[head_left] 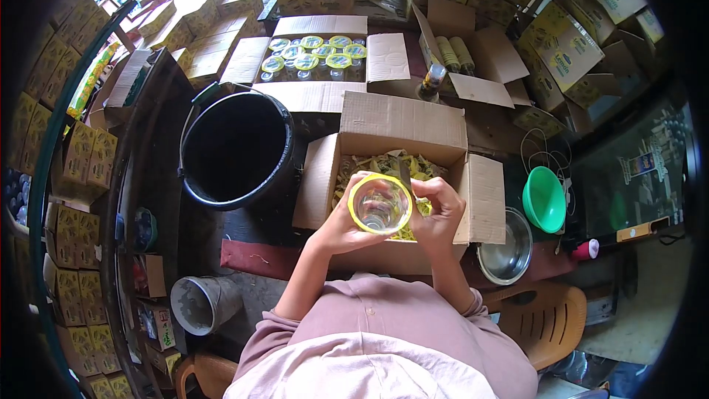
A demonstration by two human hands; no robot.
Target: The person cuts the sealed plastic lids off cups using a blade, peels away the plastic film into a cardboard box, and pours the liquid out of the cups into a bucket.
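Observation:
My left hand [338,220] is closed around a clear plastic cup [379,205] with a yellow rim, its open mouth tilted toward me. Close against the cup's right side, my right hand [441,210] is closed on a narrow, flat, blade-like tool [404,171] that points upward. A crumpled yellow scrap [424,206] hangs at the right fingers; whether they pinch it I cannot tell. Both hands are above an open cardboard box [402,120] holding many yellow and greenish scraps [354,170].
A large black bucket [284,129] stands left of the box. Behind it, a carton [317,96] holds several sealed cups [313,42]. On the right are a green bowl [545,199] and a metal bowl [506,251]. A grey bucket [199,307] sits lower left, a chair [543,321] lower right.

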